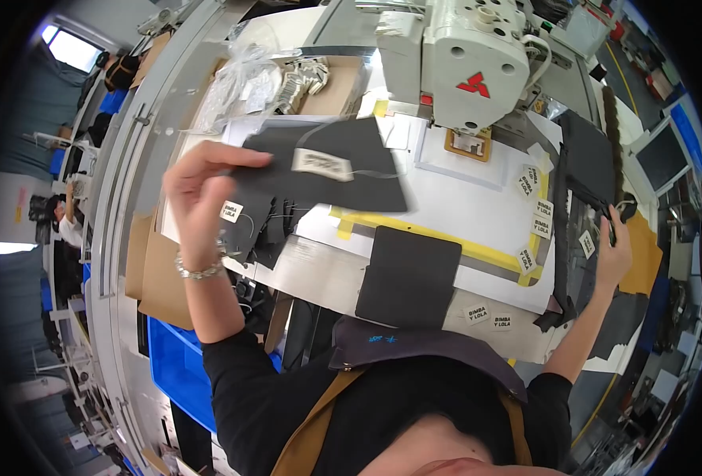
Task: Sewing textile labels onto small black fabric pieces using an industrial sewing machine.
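A dark grey fabric piece (355,147), with a white label and loose threads, hangs from the pinched fingers of my left hand (204,190), blurred by motion. My right hand (612,246) is at the far right of the work surface, closed around something small and dark that I cannot make out, beside a dark strip of material with white labels. A square dark grey piece (409,274) lies flat at the front edge. More dark pieces (263,234) with threads lie under and beside my left hand. Small white labels (543,214) lie along the right of the white board.
A white machine head (470,59) stands over a yellow-taped board (438,230). A cardboard box (339,79) with plastic bags and label bundles sits at the back left, a blue bin (176,377) below left. Co-workers (69,218) work at left. A yellow sheet (642,262) lies at right.
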A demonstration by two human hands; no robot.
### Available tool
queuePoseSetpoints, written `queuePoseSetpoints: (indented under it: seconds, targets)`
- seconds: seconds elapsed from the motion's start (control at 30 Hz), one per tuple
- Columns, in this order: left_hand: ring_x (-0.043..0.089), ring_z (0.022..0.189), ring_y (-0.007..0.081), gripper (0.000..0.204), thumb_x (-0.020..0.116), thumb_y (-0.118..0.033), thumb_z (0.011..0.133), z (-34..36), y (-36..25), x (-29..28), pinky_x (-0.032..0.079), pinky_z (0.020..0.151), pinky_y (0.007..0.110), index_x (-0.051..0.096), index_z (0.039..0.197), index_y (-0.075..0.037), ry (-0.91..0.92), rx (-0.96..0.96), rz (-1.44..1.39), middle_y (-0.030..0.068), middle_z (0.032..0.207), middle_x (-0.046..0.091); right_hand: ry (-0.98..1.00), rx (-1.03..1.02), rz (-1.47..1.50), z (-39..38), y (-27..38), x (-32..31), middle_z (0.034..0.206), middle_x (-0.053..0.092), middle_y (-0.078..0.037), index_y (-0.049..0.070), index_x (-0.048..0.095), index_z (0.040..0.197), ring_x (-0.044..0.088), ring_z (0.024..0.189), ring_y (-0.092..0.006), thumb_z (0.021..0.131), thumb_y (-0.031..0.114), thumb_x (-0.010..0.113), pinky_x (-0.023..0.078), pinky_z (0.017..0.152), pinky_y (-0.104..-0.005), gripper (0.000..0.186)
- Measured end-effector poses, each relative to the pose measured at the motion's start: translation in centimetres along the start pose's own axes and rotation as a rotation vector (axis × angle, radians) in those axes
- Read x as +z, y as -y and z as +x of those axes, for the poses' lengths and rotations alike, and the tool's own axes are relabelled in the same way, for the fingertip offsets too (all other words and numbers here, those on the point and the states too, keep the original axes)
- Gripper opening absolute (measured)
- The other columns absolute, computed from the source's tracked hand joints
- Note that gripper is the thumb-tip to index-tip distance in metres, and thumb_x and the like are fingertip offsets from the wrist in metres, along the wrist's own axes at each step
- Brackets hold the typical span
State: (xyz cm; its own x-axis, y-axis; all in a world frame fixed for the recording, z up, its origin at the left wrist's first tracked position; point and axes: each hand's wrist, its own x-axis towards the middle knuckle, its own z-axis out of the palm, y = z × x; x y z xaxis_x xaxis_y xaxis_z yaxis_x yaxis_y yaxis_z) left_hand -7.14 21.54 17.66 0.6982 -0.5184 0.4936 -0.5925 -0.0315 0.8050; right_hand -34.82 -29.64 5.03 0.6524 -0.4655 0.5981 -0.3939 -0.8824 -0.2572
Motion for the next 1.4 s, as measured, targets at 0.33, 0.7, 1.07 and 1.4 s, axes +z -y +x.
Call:
queuePoseSetpoints:
  seconds: [0.33,0.7,1.07,1.4]
  targets:
    - [0.06,0.087,0.0077,0.046,0.067,0.01,0.078,-9.3,9.7,-12.6,0.05,0.076,0.02,0.057,0.121,-0.001,-0.08,-0.666,0.179,0.0063,0.108,0.06,0.051,0.189,-0.068,-2.1,-2.7,-0.4,0.104,0.07,-0.006,0.01,0.069,0.118,0.066,0.094,-0.0206,0.096,0.028,0.061,0.048,0.08,-0.0289,0.029]
    - [0.059,0.08,0.0162,0.058,0.079,-0.003,0.071,-9.6,11.5,-14.6,0.05,0.073,0.028,0.057,0.124,-0.007,-0.093,-0.831,0.819,0.0064,0.103,0.058,0.173,0.198,-0.03,-3.5,-1.4,0.9,0.11,0.07,-0.009,0.008,0.069,0.117,0.066,0.101,-0.0245,0.096,0.027,0.061,0.049,0.085,-0.0304,0.03]
    - [0.061,0.093,0.0307,0.042,0.077,-0.008,0.072,-4.9,11.5,4.5,0.048,0.081,0.038,0.064,0.112,-0.004,0.211,-0.235,0.591,0.0103,0.101,0.065,0.078,0.357,0.004,-9.5,1.8,2.7,0.094,0.061,-0.012,0.005,0.066,0.12,0.059,0.084,-0.0276,0.095,0.018,0.062,0.047,0.074,-0.0348,0.029]
    - [0.06,0.066,0.0255,0.031,0.076,-0.008,0.071,-4.2,12.1,10.9,0.048,0.064,0.035,0.063,0.098,0.0,0.292,-0.567,0.351,0.011,0.073,0.062,0.025,0.176,-0.21,-9.9,1.6,3.0,0.104,0.059,-0.009,0.008,0.067,0.118,0.058,0.097,-0.0274,0.094,0.017,0.062,0.044,0.083,-0.0392,0.026]
